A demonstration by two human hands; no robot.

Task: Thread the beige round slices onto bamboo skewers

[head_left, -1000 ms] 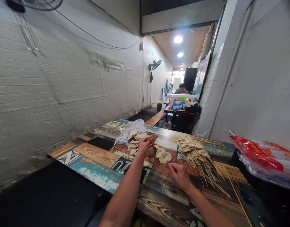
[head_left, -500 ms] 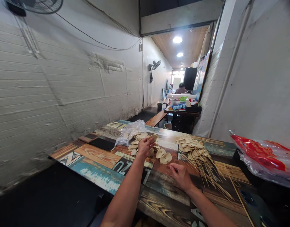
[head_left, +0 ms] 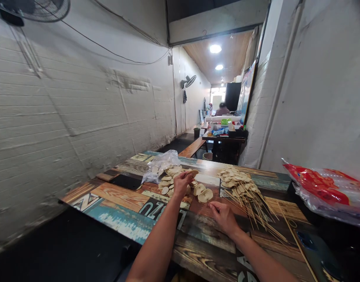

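My left hand (head_left: 182, 184) is closed on a pale, thin round slice (head_left: 193, 172), pinched between thumb and fingers above the table. Low over the table, my right hand (head_left: 225, 217) pinches the end of a thin skewer, which is mostly hidden. Two pale round slices (head_left: 205, 195) sit on that skewer, just beyond my right fingertips. Behind my left hand is a heap of loose slices (head_left: 166, 182), partly covered by the hand. To the right lies a pile of slices on skewers (head_left: 232, 179), their bare wooden sticks (head_left: 257, 213) pointing toward me.
A clear plastic bag (head_left: 165, 159) rests behind the loose slices, with a flat black object (head_left: 126, 181) to its left. A phone (head_left: 317, 250) lies at the near right, below a red and clear plastic package (head_left: 323, 188). Farther back are a bench (head_left: 193, 148) and a seated person.
The view has shifted slightly. My left hand, still pinching the slice, has moved a little to the right, nearer the skewer. My right hand has barely moved.
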